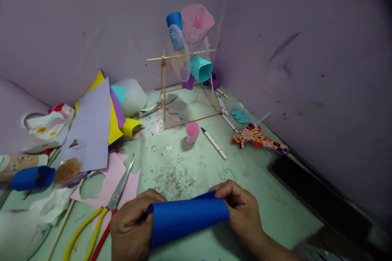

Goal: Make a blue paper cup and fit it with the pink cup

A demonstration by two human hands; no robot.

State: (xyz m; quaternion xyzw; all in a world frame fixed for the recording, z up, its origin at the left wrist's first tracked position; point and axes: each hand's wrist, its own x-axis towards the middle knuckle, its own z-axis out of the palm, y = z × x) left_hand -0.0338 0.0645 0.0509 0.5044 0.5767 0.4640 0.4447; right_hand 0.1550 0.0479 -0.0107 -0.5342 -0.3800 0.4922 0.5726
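A blue paper sheet (pixel 190 220), curled into a loose roll, is held between the two hands, above the tabletop (pixel 260 222). The left hand (pixel 131 228) grips its left end, fingers curled round the edge; the right hand (pixel 241 212) pinches the right end near the top edge (its fingertips are partly hidden, so the exact hold is hard to tell). The sheet should be light, springy rather than limp, not very slippery, and easily creased; a gentle grip at both ends, where the edges overlap, would likely suit it best. Straight ahead of the hands, apart from them, a small pink cup (pixel 192 133) stands upright, its contents not clear from here. Farther beyond, on a stick frame (pixel 164 98), a teal cup (pixel 202 69) lies sideways, its open mouth showing only its own inner wall, beneath a larger pink cup (pixel 196 28).
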